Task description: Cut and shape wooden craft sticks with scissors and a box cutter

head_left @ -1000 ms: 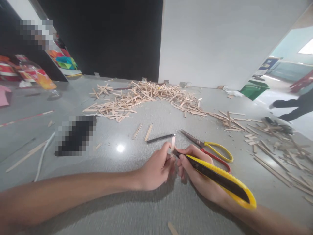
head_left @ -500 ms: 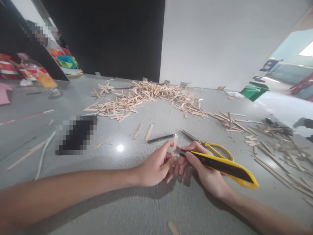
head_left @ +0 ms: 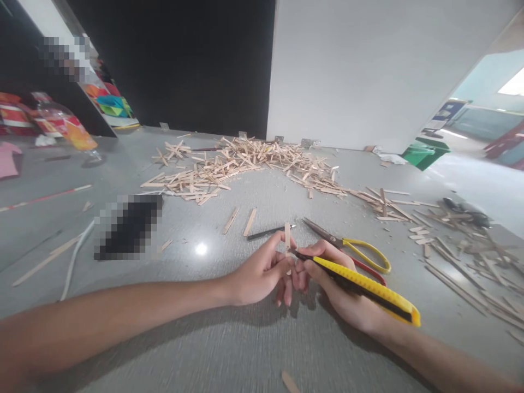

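Observation:
My left hand [head_left: 264, 273] pinches a short flat wooden stick [head_left: 287, 236], held upright over the grey table. In my right hand [head_left: 329, 273] is a yellow and black utility knife [head_left: 364, 286], its handle slanting down to the right. The knife's tip meets the stick just above my left thumb; the exact contact of the blade is too small to make out. Behind my right hand lies a pair of scissors [head_left: 327, 232] with yellow and red handles. A dark pen-like tool [head_left: 266, 233] rests just beyond my left hand.
A heap of wooden sticks [head_left: 245, 161] spreads along the back by the panels. More strips and offcuts [head_left: 462, 267] lie at the right. To the left are a blurred-out dark object [head_left: 129, 226], a white cable [head_left: 73, 262] and a tilted bottle [head_left: 67, 123]. A green bin [head_left: 426, 153] stands beyond.
The utility knife has rolled in my right hand, showing more of its yellow side, and its rear end has dropped slightly. The stick and both hands have shifted a little left.

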The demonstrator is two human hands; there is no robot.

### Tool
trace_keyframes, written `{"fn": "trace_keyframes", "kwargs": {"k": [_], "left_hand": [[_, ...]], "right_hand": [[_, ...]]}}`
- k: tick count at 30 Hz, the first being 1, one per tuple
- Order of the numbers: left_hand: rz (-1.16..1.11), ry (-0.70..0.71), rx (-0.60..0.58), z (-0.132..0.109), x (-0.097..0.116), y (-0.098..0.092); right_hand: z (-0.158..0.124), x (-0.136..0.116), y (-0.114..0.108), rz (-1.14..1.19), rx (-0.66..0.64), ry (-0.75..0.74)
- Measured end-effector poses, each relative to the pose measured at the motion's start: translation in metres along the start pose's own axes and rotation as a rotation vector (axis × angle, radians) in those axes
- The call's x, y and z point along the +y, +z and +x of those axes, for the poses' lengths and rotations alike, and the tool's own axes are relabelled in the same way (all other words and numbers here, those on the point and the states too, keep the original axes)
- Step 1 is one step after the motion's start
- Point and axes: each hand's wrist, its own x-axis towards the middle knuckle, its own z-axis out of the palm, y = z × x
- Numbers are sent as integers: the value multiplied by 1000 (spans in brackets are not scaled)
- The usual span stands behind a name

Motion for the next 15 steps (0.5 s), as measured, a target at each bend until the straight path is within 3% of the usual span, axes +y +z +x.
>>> {"fn": "trace_keyframes", "kwargs": {"k": [9, 15], "left_hand": [[-28, -12, -57, 0, 4, 0], [-43, -5, -56, 1, 2, -2]], "right_hand": [[6, 7, -6, 234, -43, 94], [7, 6, -8, 248, -71, 93]]}}
